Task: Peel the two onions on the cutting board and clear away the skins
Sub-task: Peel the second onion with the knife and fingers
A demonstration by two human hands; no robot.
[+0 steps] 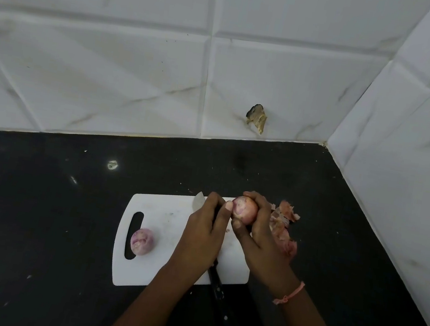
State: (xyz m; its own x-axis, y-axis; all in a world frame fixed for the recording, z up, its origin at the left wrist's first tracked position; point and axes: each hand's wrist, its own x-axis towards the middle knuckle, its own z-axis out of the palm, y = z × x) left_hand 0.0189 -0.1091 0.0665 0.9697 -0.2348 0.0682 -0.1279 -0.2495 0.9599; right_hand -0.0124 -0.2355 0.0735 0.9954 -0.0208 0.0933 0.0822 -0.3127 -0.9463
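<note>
Onion [142,241] on board's [166,219] left end.

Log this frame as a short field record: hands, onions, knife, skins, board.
left hand: grips the knife, thumb on the held onion
right hand: holds the onion above the board
second onion: peeled, by the board's handle slot
skins: piled at the board's right edge
cutting board: white, on a black counter
</note>
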